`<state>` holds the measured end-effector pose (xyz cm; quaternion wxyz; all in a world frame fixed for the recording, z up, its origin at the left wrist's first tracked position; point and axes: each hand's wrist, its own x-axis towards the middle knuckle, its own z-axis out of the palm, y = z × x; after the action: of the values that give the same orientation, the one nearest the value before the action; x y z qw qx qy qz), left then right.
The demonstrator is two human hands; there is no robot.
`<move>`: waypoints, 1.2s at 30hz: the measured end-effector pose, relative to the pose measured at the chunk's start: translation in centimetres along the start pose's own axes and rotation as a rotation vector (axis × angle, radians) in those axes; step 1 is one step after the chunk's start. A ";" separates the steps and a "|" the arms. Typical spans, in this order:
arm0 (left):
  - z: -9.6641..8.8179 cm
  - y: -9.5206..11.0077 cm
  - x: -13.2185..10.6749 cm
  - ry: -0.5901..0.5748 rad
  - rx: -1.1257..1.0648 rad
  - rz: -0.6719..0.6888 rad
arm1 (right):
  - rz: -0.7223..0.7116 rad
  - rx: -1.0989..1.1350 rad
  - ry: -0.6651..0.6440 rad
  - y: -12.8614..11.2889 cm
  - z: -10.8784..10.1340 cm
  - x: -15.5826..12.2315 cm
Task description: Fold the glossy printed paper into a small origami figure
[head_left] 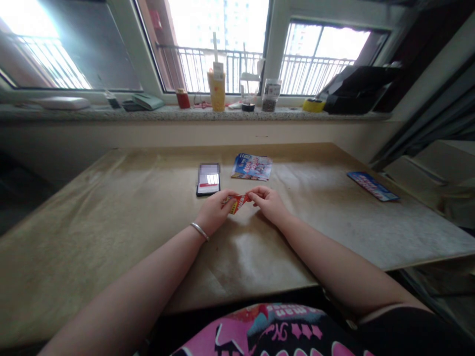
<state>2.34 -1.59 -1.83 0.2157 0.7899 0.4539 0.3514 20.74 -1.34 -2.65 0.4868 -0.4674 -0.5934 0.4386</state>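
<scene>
Both my hands meet at the middle of a worn wooden table (111, 232). My left hand (213, 211), with a silver bracelet on its wrist, pinches the left end of a small folded red and yellow paper (237, 202). My right hand (269, 203) pinches the paper's right end. The paper sits just above the tabletop between my fingertips. A phone (208, 180) with a lit screen lies right behind my left hand. A stack of blue printed papers (252, 166) lies behind my right hand.
A single blue printed sheet (373, 186) lies at the table's right side. The stone windowsill (111, 114) behind holds a yellow drink cup (217, 89), a red can (182, 98), jars, a yellow tape roll (313, 105) and a black device (356, 89).
</scene>
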 end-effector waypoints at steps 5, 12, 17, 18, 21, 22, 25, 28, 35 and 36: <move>-0.1 0.2 0.0 -0.033 0.001 -0.026 | -0.011 0.006 -0.008 0.1 -0.1 0.1; 0.3 -0.1 0.0 -0.090 -0.171 -0.123 | 0.006 0.031 0.069 0.7 -0.4 0.6; 0.4 -0.1 0.1 -0.114 -0.277 -0.222 | 0.022 0.026 0.129 0.8 -0.4 0.7; 0.4 -0.1 0.1 -0.112 -0.295 -0.229 | 0.030 0.024 0.127 0.7 -0.4 0.7; 0.4 0.0 0.2 -0.068 -0.321 -0.235 | 0.068 0.049 0.066 0.5 -0.3 0.6; 0.4 -0.1 0.2 -0.063 -0.326 -0.230 | 0.085 0.070 0.037 0.5 -0.2 0.5; 0.4 -0.3 0.3 -0.094 -0.351 -0.203 | 0.107 0.116 -0.030 0.5 0.0 0.4; 0.5 -0.4 0.4 -0.136 -0.373 -0.185 | 0.091 0.086 -0.067 0.8 0.1 0.4; 0.7 -0.7 0.8 -0.147 -0.256 -0.191 | 0.002 -0.169 -0.068 1.5 -0.1 0.6; 0.7 -0.8 0.8 -0.152 -0.214 -0.179 | -0.006 -0.223 -0.061 1.6 -0.1 0.6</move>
<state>2.68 -0.51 -2.50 0.3630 0.7430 0.4648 0.3164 20.98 -0.46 -4.09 0.4148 -0.5033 -0.6545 0.3825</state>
